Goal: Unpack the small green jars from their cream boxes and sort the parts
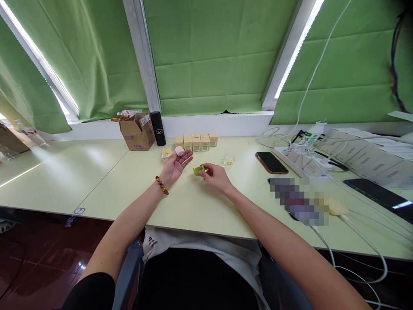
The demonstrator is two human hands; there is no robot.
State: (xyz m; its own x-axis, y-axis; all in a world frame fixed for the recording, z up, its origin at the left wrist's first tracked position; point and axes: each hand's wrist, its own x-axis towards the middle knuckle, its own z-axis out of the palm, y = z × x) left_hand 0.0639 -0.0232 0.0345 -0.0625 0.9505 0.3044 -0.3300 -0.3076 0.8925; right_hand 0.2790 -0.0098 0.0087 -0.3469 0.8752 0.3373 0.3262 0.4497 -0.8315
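My left hand [174, 165] is turned palm up, with a beaded bracelet [161, 185] round its wrist. A small, pale pink rounded case [179, 150] is held at its thumb and forefinger, while the other fingers stretch out to the right. Just right of it, my right hand [217, 175] pinches a small green hollow cover [198, 170] above the table. Behind the hands stand several small tan boxes [196, 143] with green labels; another tan box [166, 153] is partly hidden by my left hand. A small clear cup [229, 161] with something yellow in it sits beyond my right hand.
An open cardboard box [138, 133] and a black cylinder [158, 129] stand at the back left. On the right lie a phone [271, 162], a loaded power strip [305, 163], a dark tablet-like device [380, 198] and loose white cables. White boxes [371, 157] line the back right.
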